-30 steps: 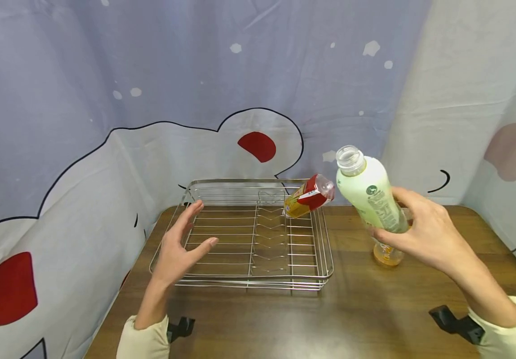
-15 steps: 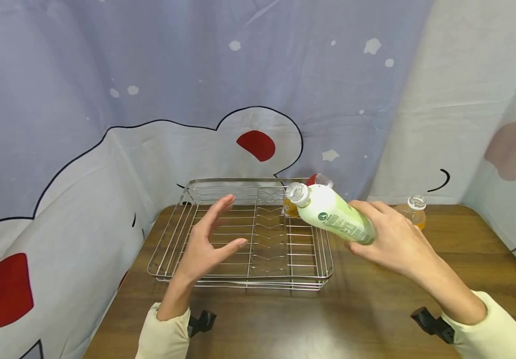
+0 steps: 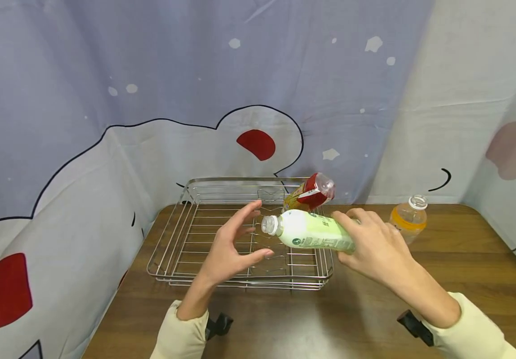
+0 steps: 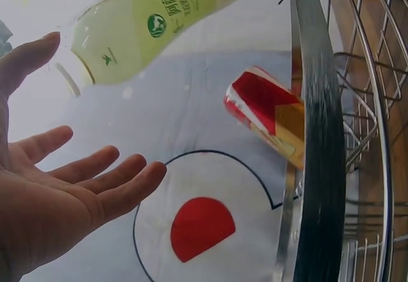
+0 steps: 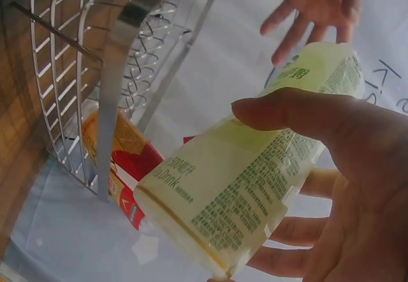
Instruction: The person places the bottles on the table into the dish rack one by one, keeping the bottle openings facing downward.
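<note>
In the head view, our right hand (image 3: 377,247) grips one green bottle (image 3: 316,230), mouth left of the grip, toward our wide-spread left hand (image 3: 228,249); beyond, one red-and-yellow container (image 3: 310,193) tilts in one wire rack (image 3: 168,275), and one clear bottle (image 3: 408,219) stands rightward. The left wrist view puts the green neck near our thumb; in the right, our fingers wrap the bottle.

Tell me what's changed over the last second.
The right hand has carried the green bottle leftward over the rack, tipping it nearly level, neck toward the left hand. The open left hand has moved right, toward that neck. Nothing was newly gripped or released. The rack, red container and orange bottle stayed put.
</note>
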Demonstrator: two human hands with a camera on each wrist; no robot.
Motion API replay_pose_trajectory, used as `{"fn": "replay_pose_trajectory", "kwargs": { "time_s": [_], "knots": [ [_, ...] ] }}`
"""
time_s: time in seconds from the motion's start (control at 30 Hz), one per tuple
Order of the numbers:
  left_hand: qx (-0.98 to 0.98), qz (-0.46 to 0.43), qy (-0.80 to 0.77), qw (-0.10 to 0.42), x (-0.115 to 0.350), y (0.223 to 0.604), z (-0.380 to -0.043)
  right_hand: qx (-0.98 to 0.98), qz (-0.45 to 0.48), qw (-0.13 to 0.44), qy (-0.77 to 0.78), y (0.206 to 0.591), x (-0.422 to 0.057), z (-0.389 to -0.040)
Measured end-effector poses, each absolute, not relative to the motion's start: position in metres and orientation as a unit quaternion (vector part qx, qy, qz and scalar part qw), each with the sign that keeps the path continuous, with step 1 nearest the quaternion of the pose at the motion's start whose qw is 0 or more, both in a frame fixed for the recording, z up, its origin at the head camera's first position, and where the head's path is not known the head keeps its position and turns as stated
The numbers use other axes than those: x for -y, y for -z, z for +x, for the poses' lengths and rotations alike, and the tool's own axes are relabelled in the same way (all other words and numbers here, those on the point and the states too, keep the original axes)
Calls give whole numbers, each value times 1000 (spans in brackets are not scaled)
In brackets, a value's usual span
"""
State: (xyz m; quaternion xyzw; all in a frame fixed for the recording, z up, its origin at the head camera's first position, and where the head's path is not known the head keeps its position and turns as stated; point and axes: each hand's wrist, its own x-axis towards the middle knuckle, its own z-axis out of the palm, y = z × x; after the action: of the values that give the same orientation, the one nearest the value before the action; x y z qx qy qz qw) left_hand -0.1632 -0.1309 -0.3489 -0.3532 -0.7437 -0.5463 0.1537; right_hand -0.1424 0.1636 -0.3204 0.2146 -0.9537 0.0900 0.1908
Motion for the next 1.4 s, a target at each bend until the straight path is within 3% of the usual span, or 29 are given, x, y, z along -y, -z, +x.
{"fn": "replay_pose_trajectory", "kwargs": {
  "time_s": [0.97,1.27,1.4],
  "knots": [
    [749,-379,518,164,110,371,-158,946,247,212,-5,335,-142,-142],
    [737,-359,550,157,118,374,-158,939,253,217,-88,332,-158,-145],
    [724,-355,572,151,124,375,-158,934,243,193,-178,332,-176,-146]
  ]
}}
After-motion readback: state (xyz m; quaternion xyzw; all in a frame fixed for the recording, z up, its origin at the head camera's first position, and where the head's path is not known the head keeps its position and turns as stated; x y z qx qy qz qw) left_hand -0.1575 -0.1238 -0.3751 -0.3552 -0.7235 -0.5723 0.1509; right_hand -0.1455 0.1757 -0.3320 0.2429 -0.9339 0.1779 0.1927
